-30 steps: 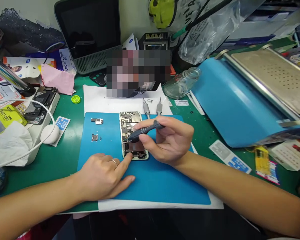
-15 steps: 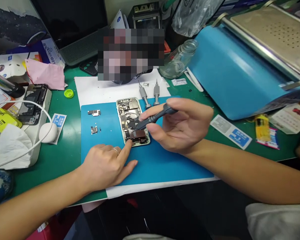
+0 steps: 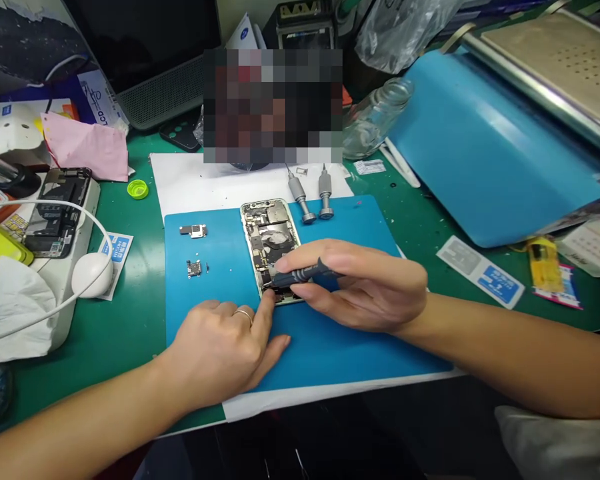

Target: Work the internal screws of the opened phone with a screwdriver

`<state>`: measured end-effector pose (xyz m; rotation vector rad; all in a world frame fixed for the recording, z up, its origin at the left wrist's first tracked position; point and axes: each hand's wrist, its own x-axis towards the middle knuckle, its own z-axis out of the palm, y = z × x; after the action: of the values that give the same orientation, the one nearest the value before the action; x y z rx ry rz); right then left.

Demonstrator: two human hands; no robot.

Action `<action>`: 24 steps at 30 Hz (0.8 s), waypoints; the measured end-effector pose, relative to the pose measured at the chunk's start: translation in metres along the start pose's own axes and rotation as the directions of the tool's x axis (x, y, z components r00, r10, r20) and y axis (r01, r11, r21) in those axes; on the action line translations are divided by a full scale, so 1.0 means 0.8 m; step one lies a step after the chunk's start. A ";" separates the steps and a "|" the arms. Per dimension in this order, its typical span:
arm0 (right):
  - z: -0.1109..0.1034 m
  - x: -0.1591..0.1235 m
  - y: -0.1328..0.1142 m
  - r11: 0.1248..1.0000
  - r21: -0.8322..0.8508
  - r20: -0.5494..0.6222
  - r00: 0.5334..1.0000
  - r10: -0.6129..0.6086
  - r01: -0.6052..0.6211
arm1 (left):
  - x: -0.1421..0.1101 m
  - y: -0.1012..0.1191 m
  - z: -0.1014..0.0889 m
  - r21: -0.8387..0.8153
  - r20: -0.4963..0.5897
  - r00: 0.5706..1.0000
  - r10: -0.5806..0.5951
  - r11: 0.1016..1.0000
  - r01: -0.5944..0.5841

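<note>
An opened phone (image 3: 275,217) lies on the blue mat (image 3: 325,360), its inner parts exposed. My right hand (image 3: 375,287) pinches a dark grey screwdriver (image 3: 305,272) between thumb and fingers. The tool slants down to the left over the phone's lower part, and its tip is too small to make out clearly. My left hand (image 3: 230,343) holds nothing; its index fingertip rests at the phone's lower left edge, with the thumb apart and the other fingers curled. Left of the phone lie a small metal-shielded part (image 3: 194,231) and a small connector-like part (image 3: 194,268), with tiny pieces beside it.
Two grey screwdrivers (image 3: 325,193) stand behind the phone. A glass jar (image 3: 377,120) and a large blue machine (image 3: 480,147) are at the right. On the left, a white cable (image 3: 97,230) runs near another opened phone (image 3: 60,210). A green cap (image 3: 138,189) lies nearby.
My right hand has lowered the screwdriver closer to the phone's lower end. My left index finger stays at the phone's edge. The whole view has shifted slightly.
</note>
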<state>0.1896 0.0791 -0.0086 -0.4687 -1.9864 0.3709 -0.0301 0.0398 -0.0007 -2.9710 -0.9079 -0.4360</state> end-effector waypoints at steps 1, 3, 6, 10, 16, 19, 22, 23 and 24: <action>0.000 0.000 0.000 1.000 -0.001 -0.004 1.000 0.004 -0.004 | 0.000 0.000 0.000 -0.002 0.000 1.000 -0.003 1.000 0.003; 0.001 0.000 -0.001 1.000 -0.017 -0.002 1.000 -0.001 0.001 | 0.000 0.000 0.001 -0.009 -0.001 1.000 -0.003 1.000 0.003; 0.002 0.003 -0.002 0.999 -0.047 0.013 1.000 0.003 -0.003 | 0.000 0.000 0.001 -0.019 -0.003 1.000 -0.003 1.000 0.002; 0.003 0.003 0.000 0.999 -0.030 -0.008 1.000 0.030 -0.030 | 0.001 0.001 0.001 -0.020 -0.006 1.000 -0.001 1.000 0.001; 0.002 0.000 0.003 1.000 -0.001 -0.016 1.000 0.025 -0.025 | 0.002 0.001 0.001 -0.021 -0.007 1.000 0.003 1.000 -0.003; 0.002 0.000 0.003 0.999 0.008 -0.002 0.999 0.042 -0.042 | 0.002 0.000 0.000 -0.009 -0.005 1.000 0.004 1.000 -0.005; 0.002 0.000 0.004 1.000 -0.002 -0.007 1.000 0.021 -0.021 | 0.001 0.000 0.000 -0.005 -0.006 1.000 0.008 1.000 -0.008; 0.002 -0.001 0.005 1.000 -0.008 -0.006 1.000 0.022 -0.022 | 0.001 0.000 0.000 -0.006 -0.009 1.000 0.008 1.000 -0.008; 0.002 -0.001 0.005 0.999 -0.014 -0.003 1.000 0.030 -0.030 | 0.001 0.000 0.000 -0.007 -0.012 1.000 0.009 1.000 -0.009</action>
<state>0.1890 0.0821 -0.0114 -0.5081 -1.9821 0.3749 -0.0291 0.0404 -0.0003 -2.9739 -0.8939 -0.4563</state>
